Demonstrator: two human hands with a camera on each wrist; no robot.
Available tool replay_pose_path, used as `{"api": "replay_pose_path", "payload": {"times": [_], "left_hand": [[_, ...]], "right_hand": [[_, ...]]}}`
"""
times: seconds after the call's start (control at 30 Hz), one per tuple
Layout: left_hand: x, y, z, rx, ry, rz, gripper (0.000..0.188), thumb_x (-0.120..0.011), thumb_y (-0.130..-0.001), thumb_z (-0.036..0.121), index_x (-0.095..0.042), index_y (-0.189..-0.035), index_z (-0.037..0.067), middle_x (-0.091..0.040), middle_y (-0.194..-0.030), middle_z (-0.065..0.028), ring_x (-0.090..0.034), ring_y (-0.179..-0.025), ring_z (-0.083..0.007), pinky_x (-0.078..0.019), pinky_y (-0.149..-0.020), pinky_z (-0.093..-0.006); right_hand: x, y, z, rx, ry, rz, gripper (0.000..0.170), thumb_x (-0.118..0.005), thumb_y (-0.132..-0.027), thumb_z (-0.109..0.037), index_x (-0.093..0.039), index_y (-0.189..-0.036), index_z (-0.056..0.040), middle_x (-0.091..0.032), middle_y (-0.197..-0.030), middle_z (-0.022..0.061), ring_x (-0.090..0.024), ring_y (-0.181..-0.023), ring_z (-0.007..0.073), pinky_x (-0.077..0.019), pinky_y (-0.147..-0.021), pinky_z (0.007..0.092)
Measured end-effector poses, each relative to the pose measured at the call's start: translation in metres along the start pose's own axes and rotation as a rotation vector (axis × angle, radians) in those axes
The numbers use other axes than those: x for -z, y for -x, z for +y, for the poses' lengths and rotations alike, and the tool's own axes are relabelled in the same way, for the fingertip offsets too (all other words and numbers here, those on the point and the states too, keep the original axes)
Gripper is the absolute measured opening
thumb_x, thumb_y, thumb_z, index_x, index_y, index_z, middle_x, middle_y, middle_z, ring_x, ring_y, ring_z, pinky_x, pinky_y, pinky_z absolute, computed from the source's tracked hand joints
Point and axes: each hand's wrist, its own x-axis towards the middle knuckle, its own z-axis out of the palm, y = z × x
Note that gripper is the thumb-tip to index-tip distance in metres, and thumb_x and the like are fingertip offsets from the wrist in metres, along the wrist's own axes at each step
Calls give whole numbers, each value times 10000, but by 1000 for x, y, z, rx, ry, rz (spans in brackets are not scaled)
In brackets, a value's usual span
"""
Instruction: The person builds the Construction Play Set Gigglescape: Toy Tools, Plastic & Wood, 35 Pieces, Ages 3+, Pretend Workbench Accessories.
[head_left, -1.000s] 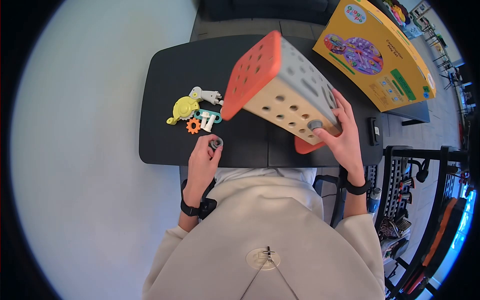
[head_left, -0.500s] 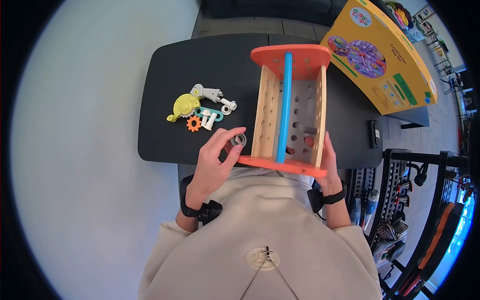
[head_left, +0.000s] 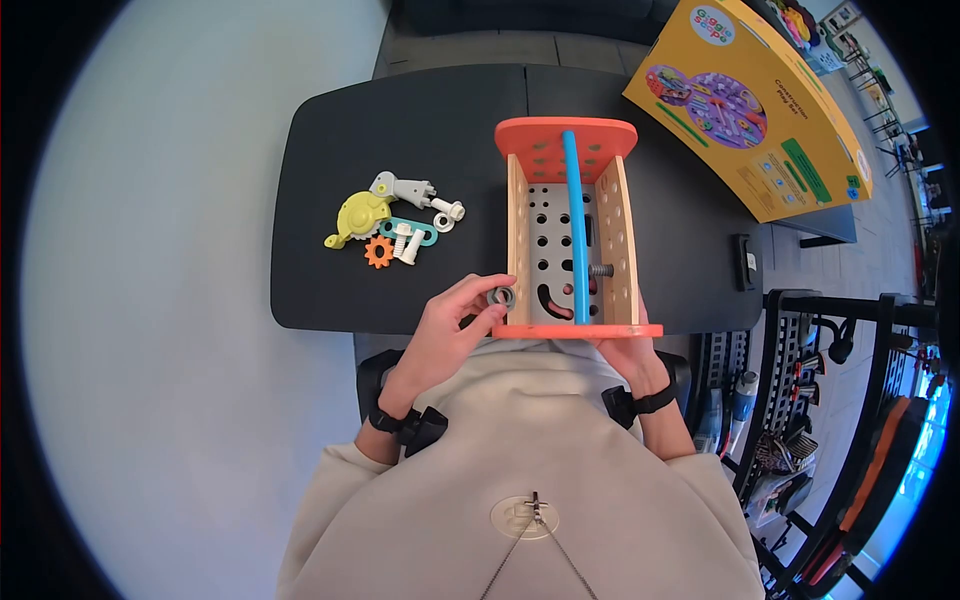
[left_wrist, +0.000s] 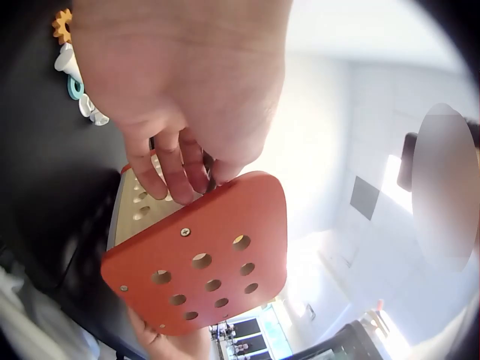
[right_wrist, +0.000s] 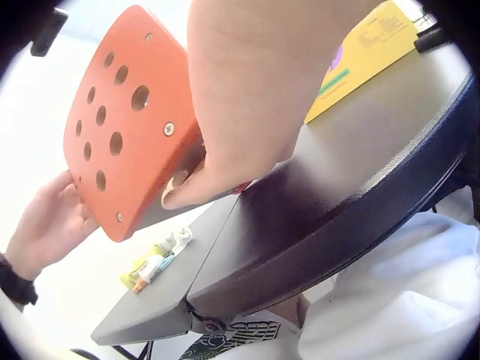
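Observation:
My left hand (head_left: 448, 330) pinches a grey nut (head_left: 502, 297) between thumb and fingers, right beside the near left corner of a toy toolbox (head_left: 516, 220). The toolbox has orange-red end panels (left_wrist: 217, 289), wooden side walls, a grey perforated base and a blue rod (head_left: 577, 225) across its top. A grey threaded bolt (head_left: 601, 270) sticks inward from the right wall. My right hand (head_left: 634, 362) holds the toolbox at its near right side, its fingers mostly hidden behind the box. In the right wrist view, its thumb (right_wrist: 180, 193) curls against the toolbox beside the end panel.
On the black table (head_left: 400, 110) at left lie a yellow toy piece (head_left: 362, 215), a grey piece (head_left: 405, 190), an orange gear (head_left: 379, 252), a teal strip (head_left: 425, 232) and white bolts (head_left: 411, 246). A yellow box (head_left: 745, 110) stands at the back right.
The toolbox has turned from tilted, with its outside facing up, to its open top facing up, and come lower. My left hand has carried the grey nut right, up to the toolbox.

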Motion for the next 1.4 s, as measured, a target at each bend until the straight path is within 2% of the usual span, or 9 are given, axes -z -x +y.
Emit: {"api": "replay_pose_path", "payload": {"times": [0.1, 0.2, 0.27, 0.37, 0.6, 0.8, 0.87, 1.1, 1.4], "left_hand": [[0, -5, 11, -5, -185, 6, 366, -654, -1028, -11, -661, -1394, -1, -623, -1071, -31, -619, -962, -105, -524, -890, -265], [-2, -12, 15, -68, -357, -5, 379, -719, -980, 4, -698, -1357, 23, -657, -1002, -43, -632, -912, -128, -528, -856, -282], [-4, -17, 8, -121, -443, 21, 396, -769, -938, 15, -717, -1330, 36, -682, -997, -54, -644, -876, -149, -534, -835, -301], [-5, -23, 2, -148, -458, 43, 375, -794, -924, 28, -737, -1294, 44, -704, -1014, -74, -652, -873, -168, -536, -830, -315], [-11, -31, -2, -131, -429, 86, 337, -801, -915, 36, -732, -1245, 54, -723, -1035, -74, -667, -916, -186, -528, -866, -316], [-13, -41, -6, -327, -648, 29, 283, -795, -923, 88, -742, -1200, 107, -714, -1060, -37, -646, -1004, -239, -400, -1064, -405], [-14, -43, 1, -426, -777, -30, 265, -791, -920, 97, -750, -1181, 118, -709, -1084, -23, -628, -1061, -225, -358, -1093, -433], [-11, -62, 17, -520, -1058, -167, 230, -770, -939, 138, -752, -1167, 115, -705, -1113, -16, -603, -1159, -205, -335, -1128, -472], [-20, -90, 17, -458, -1398, -352, 273, -686, -1002, 176, -680, -1240, 42, -757, -1082, -62, -637, -1294, -241, -252, -1271, -648]], "right_hand": [[-15, -1, -1, 98, 206, 95, 595, -384, -1130, -631, -548, -1417, -137, -631, -1141, 24, -667, -1176, 241, -566, -1028, 427], [-16, -1, 3, 94, 381, 158, 610, -367, -1137, -627, -545, -1422, -118, -626, -1163, 22, -646, -1152, 186, -560, -1000, 383], [4, -10, 8, 60, 423, 146, 552, -350, -1158, -584, -538, -1386, -117, -623, -1175, 17, -608, -1043, 120, -540, -920, 326], [-3, -17, 13, 298, 587, 170, 458, -366, -1173, -514, -499, -1314, -99, -641, -1110, 21, -508, -872, 84, -479, -840, 282], [10, -17, -1, 411, 1004, 279, 365, -440, -1173, -389, -523, -1284, -51, -621, -1024, 23, -525, -863, 117, -470, -831, 287], [36, -29, -3, 376, 1037, 296, 344, -469, -1157, -337, -605, -1224, -28, -613, -936, 90, -568, -856, 176, -498, -827, 329], [35, -27, -7, 453, 1252, 337, 343, -491, -1144, -323, -629, -1195, -13, -640, -938, 113, -592, -861, 200, -509, -835, 350], [29, -24, -15, 369, 1158, 280, 334, -520, -1130, -319, -645, -1179, -12, -662, -918, 110, -590, -844, 182, -509, -816, 338], [17, -18, -22, 320, 1152, 249, 342, -498, -1141, -316, -635, -1188, -5, -648, -889, 85, -577, -837, 141, -505, -794, 317]]}}
